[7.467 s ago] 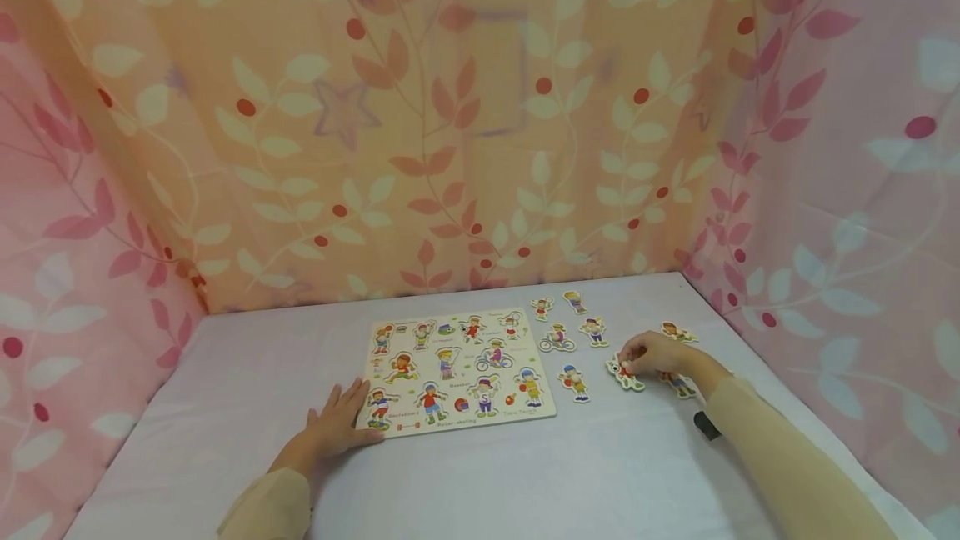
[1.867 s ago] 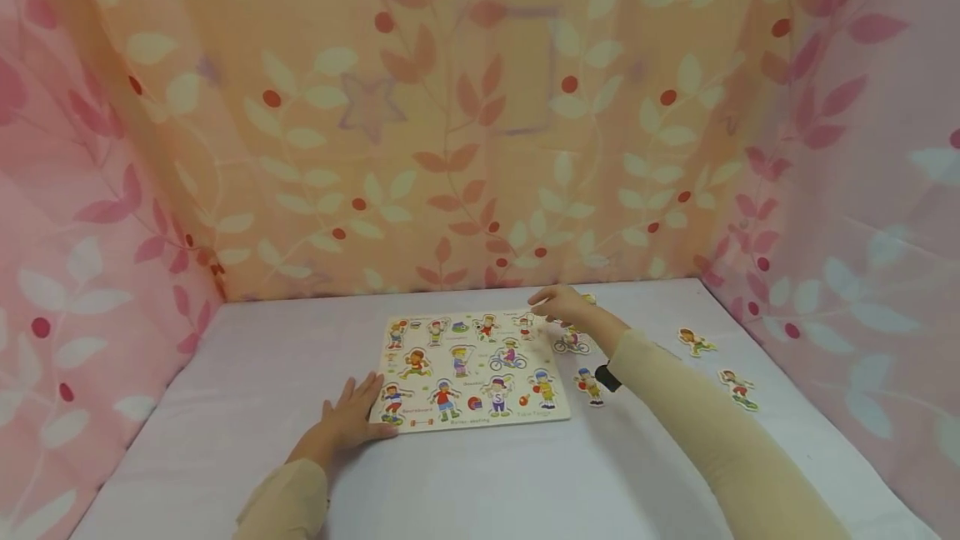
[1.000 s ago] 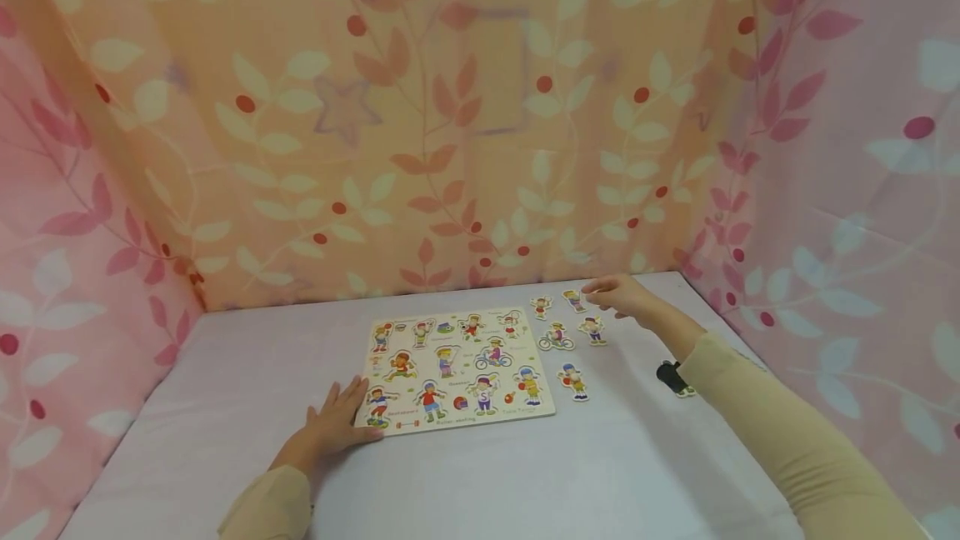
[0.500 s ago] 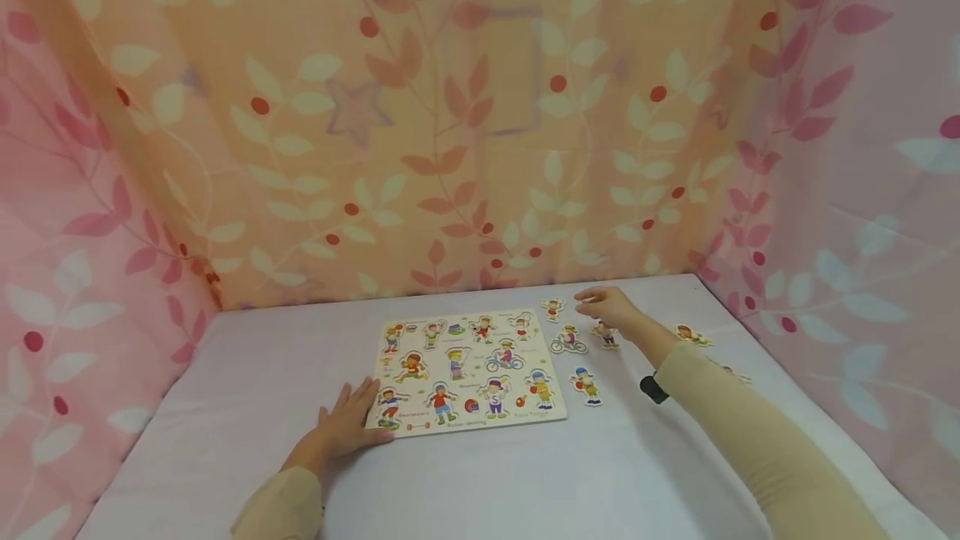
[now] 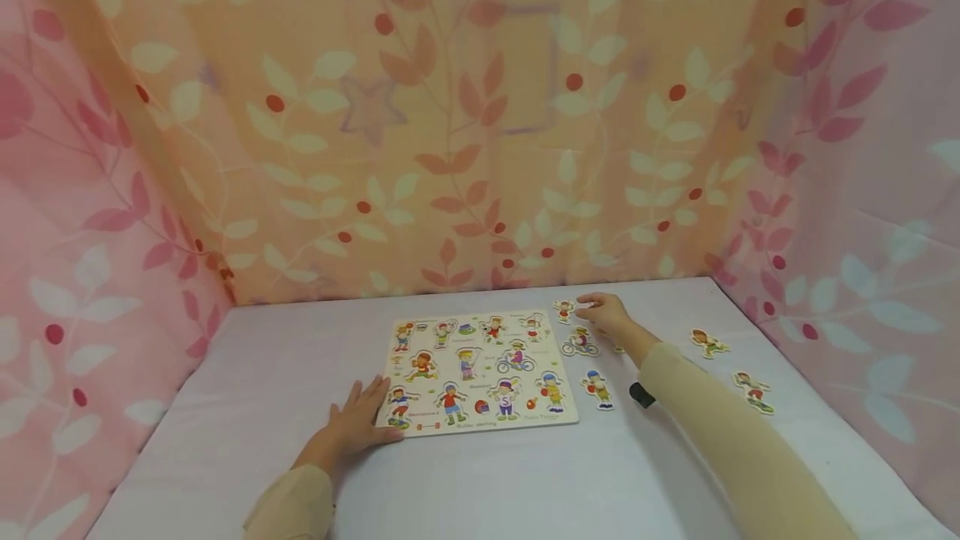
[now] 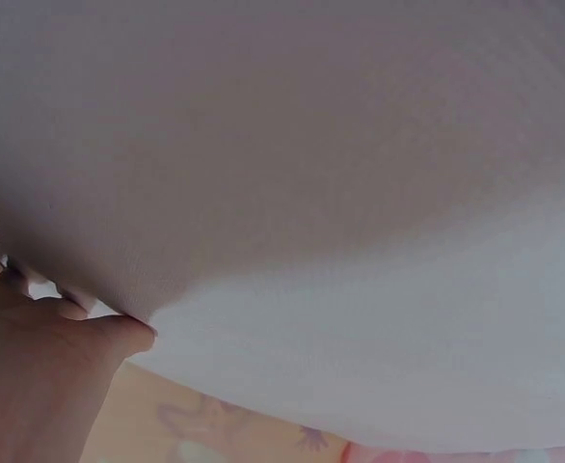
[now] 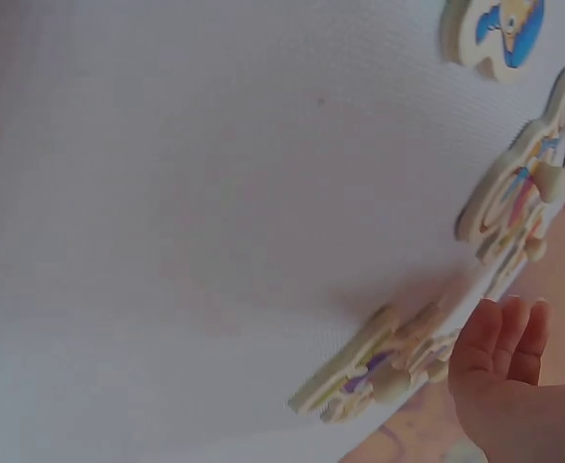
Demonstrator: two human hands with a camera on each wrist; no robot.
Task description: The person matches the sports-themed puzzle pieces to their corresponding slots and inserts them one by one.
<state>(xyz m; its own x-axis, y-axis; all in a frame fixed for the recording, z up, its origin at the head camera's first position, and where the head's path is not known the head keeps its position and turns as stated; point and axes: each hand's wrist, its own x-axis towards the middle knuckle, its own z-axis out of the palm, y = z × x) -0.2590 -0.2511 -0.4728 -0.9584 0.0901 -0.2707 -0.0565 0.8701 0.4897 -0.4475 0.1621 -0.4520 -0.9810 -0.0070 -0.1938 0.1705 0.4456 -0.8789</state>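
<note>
One board (image 5: 487, 369) is paralleling the table's (image 5: 510, 482) far edge lengthwise, my spread left hand (image 5: 351, 425) touching it, my relaxed right hand (image 5: 609, 318) hovering.

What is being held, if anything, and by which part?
Nothing is visibly gripped: the left hand rests against the board; the right hand, apparently empty, is near loose pieces.

Left fingers (image 6: 126, 336) at white cloth (image 6: 379, 333)

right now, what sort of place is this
Probably a curtained-off play or filming corner: leaf-patterned curtains on three sides, a white-covered table, and a picture puzzle board with loose pieces beside it.
</note>
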